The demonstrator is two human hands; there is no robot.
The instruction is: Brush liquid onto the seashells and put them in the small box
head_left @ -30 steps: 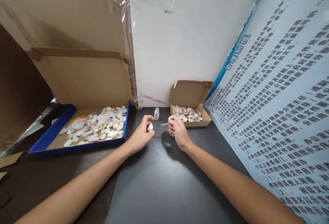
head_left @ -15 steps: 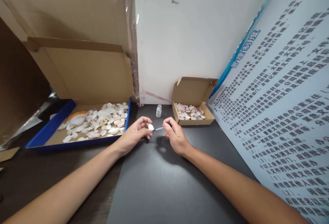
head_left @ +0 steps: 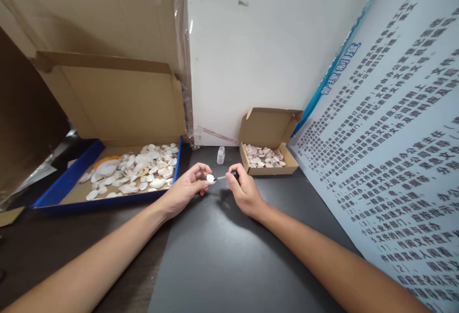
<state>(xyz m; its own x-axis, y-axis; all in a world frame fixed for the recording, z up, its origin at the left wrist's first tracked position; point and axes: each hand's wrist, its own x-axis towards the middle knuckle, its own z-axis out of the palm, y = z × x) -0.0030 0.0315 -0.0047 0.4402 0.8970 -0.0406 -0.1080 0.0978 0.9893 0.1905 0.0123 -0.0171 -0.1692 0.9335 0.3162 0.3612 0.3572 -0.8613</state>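
Between thumb and fingers, my left hand (head_left: 188,184) pinches a small white seashell (head_left: 210,178). My right hand (head_left: 245,189) is closed on a small brush (head_left: 220,177) with a thin pale stem and a dark tip. The brush points left, and its tip meets the right edge of the shell. Its handle end is mostly hidden by my fingers. Just beyond both hands a small clear bottle (head_left: 221,155) with a white label stands upright, uncapped.
On the left lies an open blue-rimmed cardboard box (head_left: 82,197) full of seashells (head_left: 143,164). A smaller open cardboard box (head_left: 276,170) with shells stands at the back right. A white panel (head_left: 222,64) rises behind, and a printed board (head_left: 376,136) leans along the right.
The shell has turned in my left fingers and shows a broader white face. My right hand has shifted slightly, with the brush tip now against the shell.
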